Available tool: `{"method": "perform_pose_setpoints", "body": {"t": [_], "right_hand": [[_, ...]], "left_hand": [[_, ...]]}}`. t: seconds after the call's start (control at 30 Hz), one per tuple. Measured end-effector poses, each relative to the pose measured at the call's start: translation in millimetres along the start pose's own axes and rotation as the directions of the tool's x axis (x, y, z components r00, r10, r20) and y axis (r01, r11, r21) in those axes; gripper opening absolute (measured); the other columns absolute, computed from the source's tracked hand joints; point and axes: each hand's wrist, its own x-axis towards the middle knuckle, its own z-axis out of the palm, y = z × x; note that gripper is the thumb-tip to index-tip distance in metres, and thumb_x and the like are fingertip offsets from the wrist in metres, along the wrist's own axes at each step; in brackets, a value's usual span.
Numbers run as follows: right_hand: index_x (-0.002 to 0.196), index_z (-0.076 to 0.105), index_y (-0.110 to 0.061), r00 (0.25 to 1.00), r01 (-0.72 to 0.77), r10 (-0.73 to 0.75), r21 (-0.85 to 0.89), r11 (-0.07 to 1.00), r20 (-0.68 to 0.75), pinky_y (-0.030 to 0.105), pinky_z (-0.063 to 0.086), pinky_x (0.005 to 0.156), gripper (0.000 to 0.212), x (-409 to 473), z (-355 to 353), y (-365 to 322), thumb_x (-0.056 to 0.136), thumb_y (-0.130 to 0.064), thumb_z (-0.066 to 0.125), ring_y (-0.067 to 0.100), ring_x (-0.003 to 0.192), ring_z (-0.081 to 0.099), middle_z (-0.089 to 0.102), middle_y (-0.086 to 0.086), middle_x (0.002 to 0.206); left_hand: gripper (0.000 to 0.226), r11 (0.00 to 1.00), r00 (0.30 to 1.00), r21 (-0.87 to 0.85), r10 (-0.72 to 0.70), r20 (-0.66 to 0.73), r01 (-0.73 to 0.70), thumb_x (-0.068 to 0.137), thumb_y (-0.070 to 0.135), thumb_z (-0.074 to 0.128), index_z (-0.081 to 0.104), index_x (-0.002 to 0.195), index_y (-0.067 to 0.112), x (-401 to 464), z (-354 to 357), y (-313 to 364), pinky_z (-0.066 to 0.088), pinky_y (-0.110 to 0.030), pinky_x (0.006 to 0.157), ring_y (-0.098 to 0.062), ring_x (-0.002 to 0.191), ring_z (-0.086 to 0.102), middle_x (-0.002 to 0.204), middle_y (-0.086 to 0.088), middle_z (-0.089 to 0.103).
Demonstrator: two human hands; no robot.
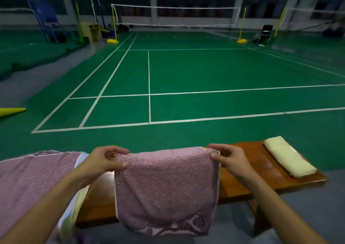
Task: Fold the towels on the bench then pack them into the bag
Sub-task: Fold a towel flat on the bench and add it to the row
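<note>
We hold a pink towel [166,186] up in front of us, over the near edge of the wooden tabletop [242,180]. Our left hand [104,161] pinches its upper left corner between thumb and curled fingers, and our right hand [228,158] pinches the upper right corner the same way, so each grip is clenched on the cloth. The towel's top edge runs nearly level between the two hands, and the rest hangs down in front of the tabletop, hiding part of its front edge. A patterned border shows along the towel's bottom hem.

On the tabletop to our right lies a cream towel [288,157], folded into a long narrow block, set at an angle and well apart from the pink one. To our left a larger pink cloth [31,178] with a pale edge is spread over the left end of the tabletop, passing under our left forearm; whether it is another towel or the bag we cannot tell.

Beyond the tabletop stretches a green court floor [186,72] with white lines, and a net [175,16] spans the far end between yellow posts. A black chair [265,33] stands at the far right of the net.
</note>
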Motion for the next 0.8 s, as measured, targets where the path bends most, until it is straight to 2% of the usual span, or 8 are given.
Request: {"method": "perform_pose_setpoints", "body": {"t": [0.1,0.2,0.3,0.4,0.53,0.67,0.73,0.8], "right_hand": [[0.127,0.074,-0.020,0.997,0.064,-0.062,-0.034,0.997,0.052,0.034,0.057,0.101,0.046,3.5,-15.4,-35.6,0.083,-0.017,0.086,0.007,0.111,0.071,0.076,-0.005,0.118],[0.127,0.074,-0.018,0.987,0.159,-0.153,-0.133,0.978,0.054,0.035,0.058,0.099,0.054,11.9,-25.5,-71.4,0.077,-0.032,0.087,0.009,0.110,0.071,0.076,-0.002,0.117],[0.127,0.073,-0.010,0.981,0.194,-0.190,-0.230,0.953,0.041,0.039,0.064,0.087,0.053,27.5,-33.3,-99.2,0.079,-0.028,0.088,0.013,0.091,0.070,0.077,0.017,0.107],[0.124,0.075,-0.004,0.973,0.224,-0.229,-0.390,0.893,0.032,0.037,0.065,0.079,0.049,45.1,-40.1,-124.7,0.081,-0.022,0.089,0.012,0.078,0.068,0.077,0.008,0.096],[0.103,0.082,-0.009,0.928,0.281,-0.371,-0.617,0.735,-0.020,0.028,0.041,0.064,0.030,56.2,-44.6,-156.4,0.081,-0.027,0.090,0.017,0.073,0.062,0.072,0.006,0.081],[0.095,0.078,-0.013,0.878,0.300,-0.466,-0.633,0.714,-0.110,0.030,0.038,0.073,0.020,60.5,-47.6,-171.1,0.086,-0.029,0.085,0.024,0.088,0.058,0.066,0.009,0.091],[0.090,0.074,-0.017,0.871,0.316,-0.473,-0.585,0.747,-0.133,0.034,0.043,0.077,0.016,62.7,-49.1,-172.5,0.089,-0.031,0.082,0.025,0.091,0.057,0.063,0.011,0.092],[0.087,0.068,-0.015,0.885,0.322,-0.439,-0.475,0.819,-0.157,0.033,0.047,0.070,0.018,56.3,-48.7,-175.2,0.094,-0.029,0.077,0.020,0.080,0.059,0.065,0.006,0.084]], "left_hand": [[0.036,0.994,0.997,0.085,0.074,0.000,-0.074,0.067,0.014,0.093,0.082,0.098,0.026,-8.6,-18.0,29.3,0.059,-0.030,0.080,-0.020,0.096,0.073,0.104,-0.007,0.076],[0.032,0.967,0.977,0.202,0.179,-0.113,-0.154,0.069,0.018,0.093,0.079,0.097,0.023,-7.2,-31.7,56.5,0.057,-0.035,0.078,-0.028,0.092,0.071,0.097,-0.012,0.074],[0.027,0.928,0.942,0.307,0.277,-0.191,-0.211,0.072,0.027,0.092,0.078,0.095,0.025,-1.9,-46.1,82.3,0.052,-0.035,0.075,-0.030,0.086,0.070,0.089,-0.011,0.074],[0.019,0.879,0.906,0.412,0.356,-0.229,-0.241,0.073,0.029,0.093,0.080,0.085,0.023,3.0,-57.9,104.8,0.048,-0.030,0.066,-0.025,0.079,0.070,0.079,0.000,0.075],[0.023,0.834,0.843,0.491,0.438,-0.313,-0.251,0.071,0.029,0.095,0.079,0.084,0.019,5.3,-66.7,131.2,0.043,-0.029,0.062,-0.021,0.073,0.067,0.076,0.000,0.073],[0.019,0.796,0.745,0.530,0.538,-0.395,-0.293,0.078,0.021,0.091,0.078,0.088,0.011,-0.9,-68.5,151.8,0.041,-0.032,0.066,-0.023,0.075,0.063,0.079,-0.003,0.068],[0.015,0.812,0.740,0.465,0.547,-0.392,-0.354,0.083,0.017,0.087,0.075,0.086,0.007,-5.8,-65.8,155.9,0.047,-0.028,0.065,-0.010,0.066,0.061,0.075,0.003,0.065],[0.018,0.859,0.763,0.325,0.504,-0.404,-0.395,0.086,0.016,0.084,0.071,0.083,0.004,-12.9,-62.0,153.8,0.043,-0.016,0.057,-0.002,0.058,0.053,0.070,0.002,0.063]]}}
